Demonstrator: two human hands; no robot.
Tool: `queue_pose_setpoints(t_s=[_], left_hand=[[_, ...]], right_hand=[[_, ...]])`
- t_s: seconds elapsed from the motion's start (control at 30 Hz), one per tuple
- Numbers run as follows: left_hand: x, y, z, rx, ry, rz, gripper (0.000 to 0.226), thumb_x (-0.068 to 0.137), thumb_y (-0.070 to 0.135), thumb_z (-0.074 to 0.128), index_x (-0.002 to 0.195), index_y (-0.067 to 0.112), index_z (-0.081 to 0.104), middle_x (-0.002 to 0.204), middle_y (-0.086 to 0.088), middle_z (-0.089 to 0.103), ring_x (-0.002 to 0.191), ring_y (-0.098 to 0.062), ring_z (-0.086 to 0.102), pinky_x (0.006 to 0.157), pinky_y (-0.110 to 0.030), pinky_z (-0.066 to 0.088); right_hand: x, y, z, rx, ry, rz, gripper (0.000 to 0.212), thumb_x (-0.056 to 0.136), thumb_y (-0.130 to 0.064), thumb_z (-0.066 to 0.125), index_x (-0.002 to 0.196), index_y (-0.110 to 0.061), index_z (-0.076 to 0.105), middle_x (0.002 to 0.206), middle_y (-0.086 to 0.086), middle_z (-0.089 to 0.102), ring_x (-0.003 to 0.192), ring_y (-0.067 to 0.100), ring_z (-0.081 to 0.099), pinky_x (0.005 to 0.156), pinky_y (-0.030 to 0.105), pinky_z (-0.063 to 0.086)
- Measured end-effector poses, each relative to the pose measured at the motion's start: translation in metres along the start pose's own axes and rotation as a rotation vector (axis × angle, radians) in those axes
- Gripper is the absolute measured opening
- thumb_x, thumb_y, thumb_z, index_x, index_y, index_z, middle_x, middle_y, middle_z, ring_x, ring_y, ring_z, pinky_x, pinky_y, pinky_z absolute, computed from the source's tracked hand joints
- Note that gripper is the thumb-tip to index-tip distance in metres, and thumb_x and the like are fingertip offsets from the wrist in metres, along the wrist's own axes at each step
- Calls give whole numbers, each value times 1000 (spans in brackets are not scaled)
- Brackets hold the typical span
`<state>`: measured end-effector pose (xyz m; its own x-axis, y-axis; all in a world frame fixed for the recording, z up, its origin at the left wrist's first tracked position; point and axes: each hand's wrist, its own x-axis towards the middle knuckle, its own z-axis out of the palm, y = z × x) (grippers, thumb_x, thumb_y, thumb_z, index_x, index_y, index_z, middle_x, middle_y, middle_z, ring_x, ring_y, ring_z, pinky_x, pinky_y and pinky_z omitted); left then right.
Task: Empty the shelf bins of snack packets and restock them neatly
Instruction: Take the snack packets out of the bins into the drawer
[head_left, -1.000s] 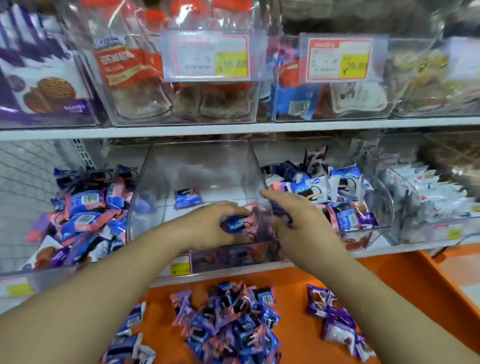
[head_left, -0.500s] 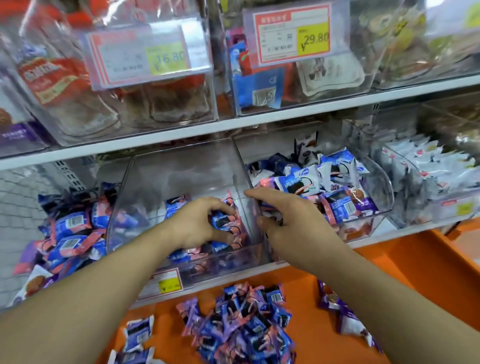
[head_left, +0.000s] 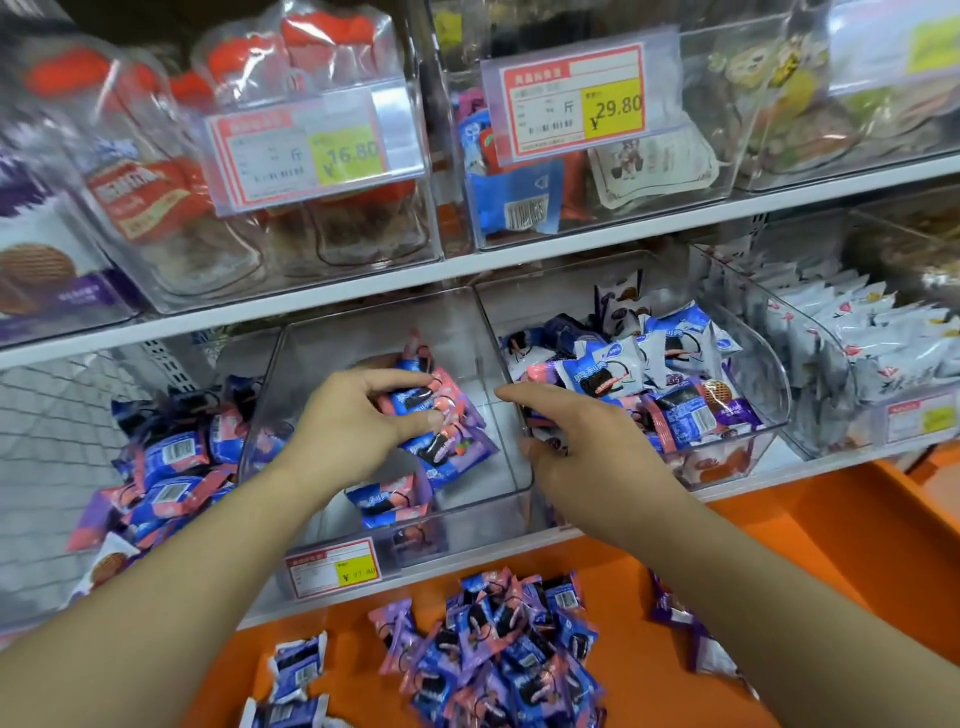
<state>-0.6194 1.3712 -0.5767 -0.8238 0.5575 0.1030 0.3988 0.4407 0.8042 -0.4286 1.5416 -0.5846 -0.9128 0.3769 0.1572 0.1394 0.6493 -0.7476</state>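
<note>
Your left hand (head_left: 358, 421) pinches blue-and-pink foil snack packets (head_left: 436, 415) — lay them flat. Right hand (head_left: 576, 441), fingers spread, steadies the clear plastic bin (head_left: 483, 499) — hold firm

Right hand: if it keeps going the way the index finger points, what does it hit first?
The right hand points left, so probably the pink-and-blue packets held by the left hand in the middle clear bin. Depth is unclear; the bin's right wall may come first.
</note>
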Motion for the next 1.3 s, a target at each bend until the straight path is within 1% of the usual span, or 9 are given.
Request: queue_pose_setpoints(t_s=[0.2, 0.4, 0.53, 0.63, 0.87, 0.97, 1.13, 1.23, 1.3], left_hand=[[-77, 26, -34, -222, 44, 76, 45, 68, 21, 92, 110, 33, 81, 137, 22, 63, 118, 6, 64, 101, -24, 53], [-164, 18, -19, -152, -120, 44, 49, 60, 45, 88, 107, 53, 77, 140, 42, 48, 125, 21, 49, 95, -10, 49], [-196, -28, 29, -55, -133, -25, 40, 67, 43, 93, 104, 50, 79, 143, 36, 49, 127, 17, 50, 109, -27, 47], [-210, -66, 67, 62, -198, -40, 37, 73, 38, 93, 108, 41, 81, 141, 40, 43, 122, 27, 42, 110, -6, 32], [-200, -135, 128, 98, -290, -170, 50, 82, 35, 87, 129, 36, 71, 161, 19, 34, 145, 2, 32, 123, -24, 26], [-197, -154, 144, 28, -323, -242, 73, 82, 33, 87, 146, 44, 54, 161, 24, 26, 146, 4, 22, 127, -33, 22], [-202, -173, 138, 76, -485, -224, 102, 81, 42, 86, 158, 54, 21, 168, 28, 8, 155, 1, 8, 129, -35, 19], [-201, -156, 114, 180, -568, -129, 101, 84, 48, 83, 158, 58, 15, 168, 30, 3, 155, 3, 6, 128, -31, 19], [-199, -134, 92, 231, -579, -59, 95, 85, 50, 81, 158, 56, 21, 168, 29, 11, 154, 4, 12, 128, -28, 19]], right_hand=[[-2, -5, -1, 3, 9, 11, 54, 104, -13, 62, 151, -38, 52, 156, -12, 51, 144, 12, 44, 117, 31, 39], [-5, -11, -2, -5, 20, 33, 52, 105, -16, 59, 150, -42, 53, 133, -9, 60, 107, 2, 55, 96, 23, 48], [-9, -13, 0, -21, 34, 63, 51, 106, -19, 57, 150, -45, 51, 116, -10, 55, 85, -7, 52, 74, 12, 44], [-10, -13, 3, -24, 37, 82, 51, 107, -20, 56, 150, -46, 51, 117, -8, 57, 79, -4, 53, 63, 5, 39], [-5, -8, 6, -95, 54, 36, 50, 106, -21, 58, 150, -44, 51, 120, -11, 53, 87, 4, 57, 82, 21, 51], [-2, -6, 6, -94, 58, 46, 50, 105, -21, 59, 149, -45, 52, 119, -11, 53, 86, -1, 56, 75, 9, 43], [-1, -4, 5, -114, 64, 24, 50, 105, -20, 60, 148, -43, 54, 133, -3, 62, 101, 10, 55, 87, 20, 44], [-3, -4, 5, -137, 65, 22, 50, 105, -20, 59, 149, -44, 53, 144, -1, 60, 96, 7, 55, 78, 12, 42], [-5, -6, 6, -160, 61, 30, 51, 106, -21, 58, 150, -45, 50, 143, -1, 60, 75, 3, 58, 63, 7, 40]])
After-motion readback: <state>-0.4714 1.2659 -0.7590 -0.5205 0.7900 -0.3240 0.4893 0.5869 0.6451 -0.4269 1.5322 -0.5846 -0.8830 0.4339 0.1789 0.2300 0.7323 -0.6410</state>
